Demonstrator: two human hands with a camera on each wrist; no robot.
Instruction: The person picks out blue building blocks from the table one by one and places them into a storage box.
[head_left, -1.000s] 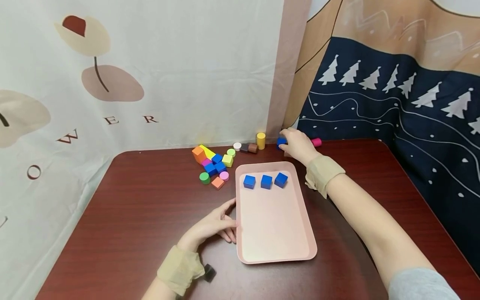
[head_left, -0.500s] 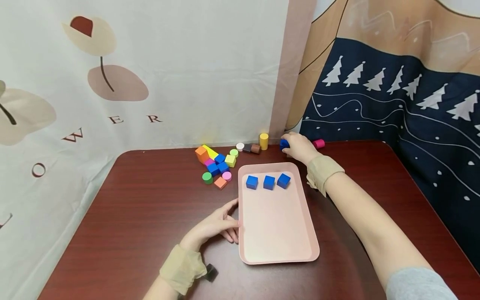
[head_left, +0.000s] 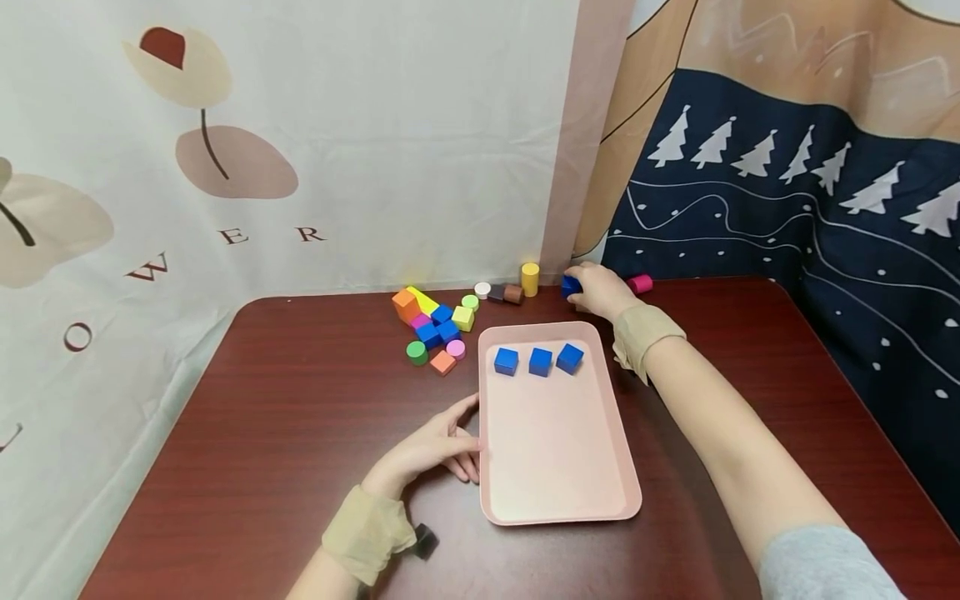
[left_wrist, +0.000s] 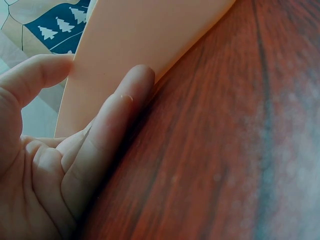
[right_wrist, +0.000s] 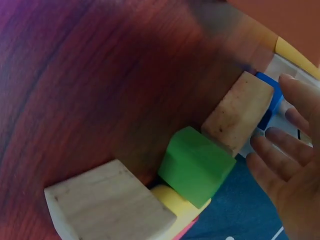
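My left hand [head_left: 427, 450] rests against the left side of a pink tray [head_left: 558, 467]. In the left wrist view its thumb [left_wrist: 52, 72] touches the tray's rim, and the extended fingers [left_wrist: 107, 120] lie along the outer wall. Three blue cubes [head_left: 540, 362] form a row near the tray's far end. At the table's back edge my right hand [head_left: 603, 292] holds another blue block [head_left: 570, 286] between thumb and fingers. In the right wrist view this block is partly hidden behind a plain wooden block [right_wrist: 240, 112].
Left of the tray's far end lies a cluster of coloured blocks, including an orange cube [head_left: 406, 306] and a green disc [head_left: 417, 353]. A yellow cylinder [head_left: 530, 279] stands near the wall. Beside the right hand are a magenta cylinder [head_left: 640, 284] and a green block [right_wrist: 197, 165].
My right thumb and fingers have come in closer around the blue block at the back. The left hand stays at the tray, and the view has shifted slightly.
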